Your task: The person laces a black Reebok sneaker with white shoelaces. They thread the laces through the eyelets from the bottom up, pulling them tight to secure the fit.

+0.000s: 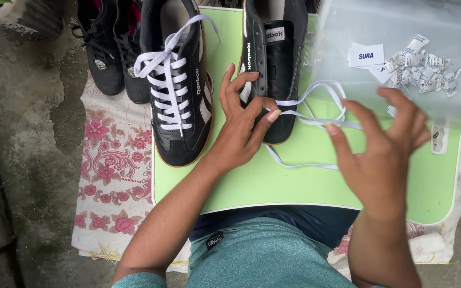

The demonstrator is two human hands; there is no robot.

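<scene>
While left grip pinches white lace | right grip released | laced shoe beside

Left hand pinches white lace at unlaced black shoe.
</scene>
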